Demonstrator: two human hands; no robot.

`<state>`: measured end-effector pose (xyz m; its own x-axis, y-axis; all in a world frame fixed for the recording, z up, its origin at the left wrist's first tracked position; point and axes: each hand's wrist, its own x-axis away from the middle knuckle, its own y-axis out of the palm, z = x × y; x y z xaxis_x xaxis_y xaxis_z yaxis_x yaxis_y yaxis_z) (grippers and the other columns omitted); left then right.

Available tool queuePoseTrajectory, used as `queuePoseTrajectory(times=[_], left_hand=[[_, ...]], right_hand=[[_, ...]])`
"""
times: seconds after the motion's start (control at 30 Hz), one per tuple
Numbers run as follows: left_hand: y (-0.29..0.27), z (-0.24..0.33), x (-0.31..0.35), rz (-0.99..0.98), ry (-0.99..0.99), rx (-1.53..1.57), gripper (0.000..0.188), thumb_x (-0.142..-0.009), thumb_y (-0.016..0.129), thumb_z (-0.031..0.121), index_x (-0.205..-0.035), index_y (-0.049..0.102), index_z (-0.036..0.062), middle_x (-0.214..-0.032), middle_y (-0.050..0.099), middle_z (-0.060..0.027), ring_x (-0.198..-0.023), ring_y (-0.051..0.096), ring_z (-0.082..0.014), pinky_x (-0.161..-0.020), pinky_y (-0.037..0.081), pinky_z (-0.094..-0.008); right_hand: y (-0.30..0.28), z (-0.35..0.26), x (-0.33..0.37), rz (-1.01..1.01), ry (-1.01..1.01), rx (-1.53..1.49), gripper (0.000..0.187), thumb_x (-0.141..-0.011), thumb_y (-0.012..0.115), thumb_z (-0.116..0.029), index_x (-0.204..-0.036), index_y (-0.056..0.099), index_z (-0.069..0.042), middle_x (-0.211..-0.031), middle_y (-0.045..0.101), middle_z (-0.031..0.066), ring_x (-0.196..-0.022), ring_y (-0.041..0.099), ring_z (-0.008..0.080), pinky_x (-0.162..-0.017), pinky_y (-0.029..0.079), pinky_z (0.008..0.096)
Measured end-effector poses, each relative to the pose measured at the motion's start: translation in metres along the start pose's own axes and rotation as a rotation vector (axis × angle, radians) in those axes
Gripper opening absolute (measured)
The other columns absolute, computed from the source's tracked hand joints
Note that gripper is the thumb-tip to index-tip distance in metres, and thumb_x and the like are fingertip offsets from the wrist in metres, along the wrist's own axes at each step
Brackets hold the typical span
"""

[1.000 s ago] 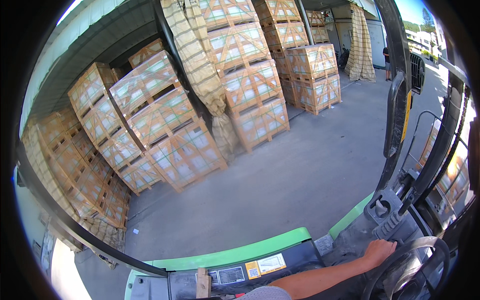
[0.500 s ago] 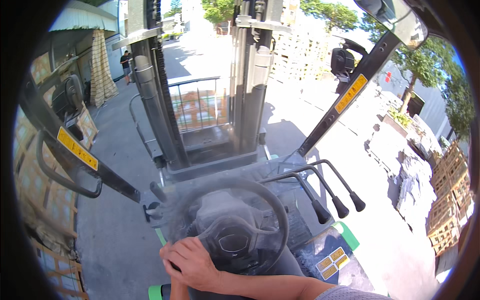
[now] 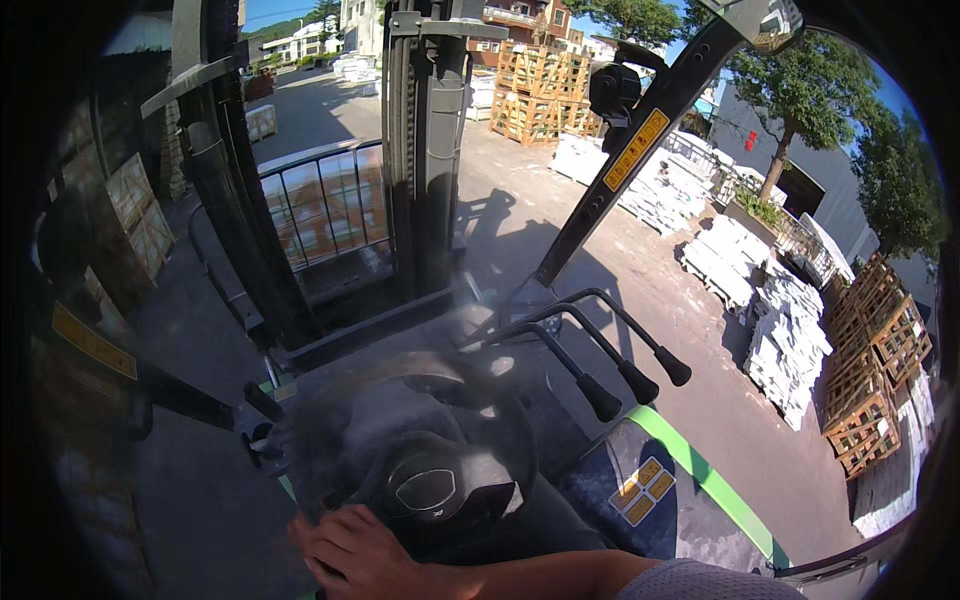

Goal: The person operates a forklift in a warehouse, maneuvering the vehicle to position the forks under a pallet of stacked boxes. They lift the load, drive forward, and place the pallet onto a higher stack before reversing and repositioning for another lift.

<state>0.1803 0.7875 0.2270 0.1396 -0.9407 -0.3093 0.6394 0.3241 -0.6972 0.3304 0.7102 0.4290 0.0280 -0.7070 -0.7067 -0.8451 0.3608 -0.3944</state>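
Head view showed one hand (image 3: 365,555) (which side, I cannot tell) gripping the blurred steering wheel (image 3: 420,450) at its lower rim, three black control levers (image 3: 625,375) near it.

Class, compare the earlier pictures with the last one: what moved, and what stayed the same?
The view swung from stacked crates round to the forklift mast and yard. The hand slid from the steering wheel top to its lower left rim. Its grip on the wheel stayed.

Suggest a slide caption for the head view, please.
A hand grips a forklift steering wheel, control levers beside it, mast ahead.
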Motion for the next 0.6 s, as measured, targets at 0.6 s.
queuePoseTrajectory(times=[0.6], left_hand=[[-0.03, 0.241, -0.002, 0.138, -0.202, -0.002, 0.046, -0.104, 0.056, 0.035, -0.07, 0.067, 0.007, -0.068, 0.066, -0.0147, -0.062, 0.066, -0.0386, -0.054, 0.049, -0.0505]], right_hand=[[-0.312, 0.127, -0.027, 0.117, 0.253, 0.278, 0.018, -0.098, 0.07, -0.015, -0.097, 0.068, 0.003, -0.087, 0.065, 0.0104, -0.081, 0.062, 0.0254, -0.074, 0.053, 0.039]])
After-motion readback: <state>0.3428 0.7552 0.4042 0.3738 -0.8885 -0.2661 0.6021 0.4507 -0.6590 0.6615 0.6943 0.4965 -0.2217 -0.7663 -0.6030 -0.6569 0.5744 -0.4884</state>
